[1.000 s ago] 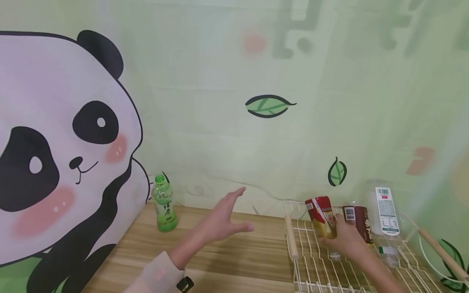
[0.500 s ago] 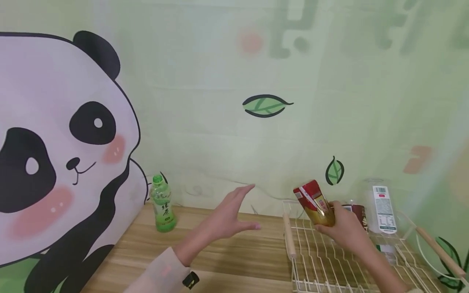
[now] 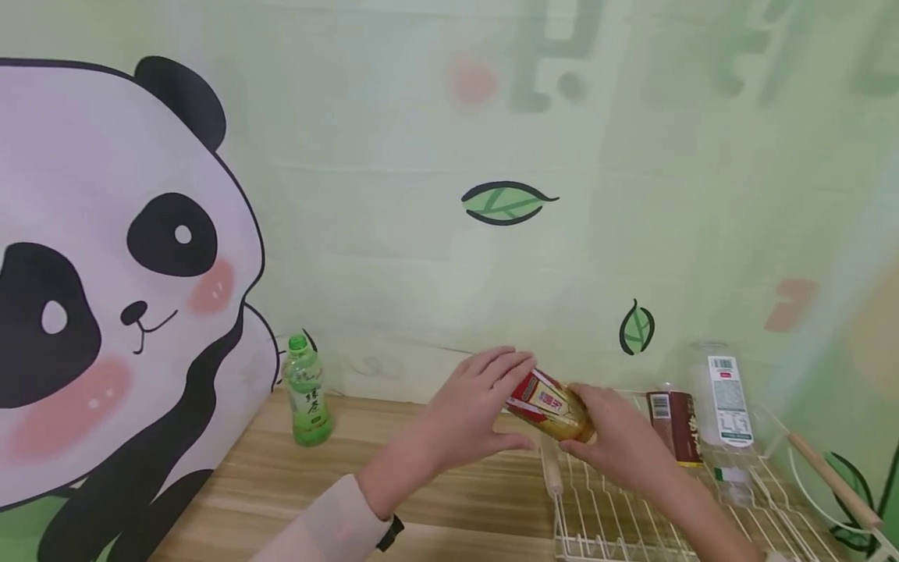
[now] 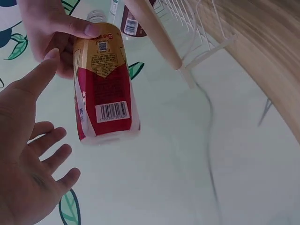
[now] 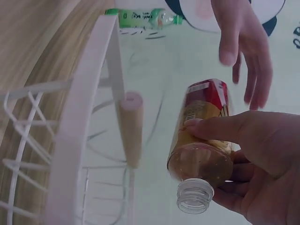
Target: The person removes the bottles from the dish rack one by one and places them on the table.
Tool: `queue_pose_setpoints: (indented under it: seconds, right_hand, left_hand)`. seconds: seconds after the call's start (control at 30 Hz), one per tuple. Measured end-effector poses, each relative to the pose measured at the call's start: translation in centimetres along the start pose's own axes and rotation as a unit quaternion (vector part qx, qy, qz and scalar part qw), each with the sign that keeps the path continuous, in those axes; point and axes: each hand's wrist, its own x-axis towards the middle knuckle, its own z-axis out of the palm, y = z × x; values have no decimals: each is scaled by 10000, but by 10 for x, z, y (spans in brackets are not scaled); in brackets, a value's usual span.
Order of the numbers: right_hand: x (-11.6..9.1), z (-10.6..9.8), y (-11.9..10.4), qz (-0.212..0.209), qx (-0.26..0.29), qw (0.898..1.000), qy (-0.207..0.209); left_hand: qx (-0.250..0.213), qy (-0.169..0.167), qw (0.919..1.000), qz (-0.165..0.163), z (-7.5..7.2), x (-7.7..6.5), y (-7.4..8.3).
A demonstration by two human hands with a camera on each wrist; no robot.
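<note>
My right hand (image 3: 621, 437) grips a clear plastic bottle (image 3: 551, 407) with a red and gold label, thumb on one side and fingers curled round the other. The right wrist view shows its bare threaded neck (image 5: 194, 196), without a cap. The bottle is tilted in the air above the left edge of the wire basket, its base towards my left hand (image 3: 467, 410). That hand holds nothing; in the left wrist view its fingers (image 4: 52, 161) are spread beside the bottle, with a gap between. In the head view its fingertips overlap the bottle's base.
The white wire basket (image 3: 611, 507) with wooden handles (image 3: 552, 468) sits on the wooden table (image 3: 449, 499) at right. A brown-labelled bottle (image 3: 676, 425) and a clear bottle (image 3: 730, 402) lie in it. A green tea bottle (image 3: 307, 394) stands at left. A panda-printed wall cloth (image 3: 393, 257) hangs behind.
My right hand has lifted the red and gold bottle out of the basket and carried it left, turning it more sideways. My left hand has moved right, towards the bottle's base.
</note>
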Motion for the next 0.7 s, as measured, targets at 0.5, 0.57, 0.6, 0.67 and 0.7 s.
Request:
queue_pose_setpoints:
  seconds: [0.5,0.57,0.6,0.67,0.7]
  right_hand:
    - [-15,1,-39,-1311,-835,9864,541]
    - [-15,1,-39,-1379,-912,9842,632]
    - [-15,2,-40,-1394,-927,9837,659]
    - [-14,2,-40,-1396,-941,9833,690]
    - [-13,3,-40,-1393,-944,9833,693]
  left_hand:
    - [323,-642,9974,48,10,-3,11]
    - [307,-520,9982,19,10,-4,12]
    - [300,-465,9985,3,10,-4,12]
    - [278,-384,9989,-25,10,-4,13]
    - [271,-361,9990,-37,9,-4,13]
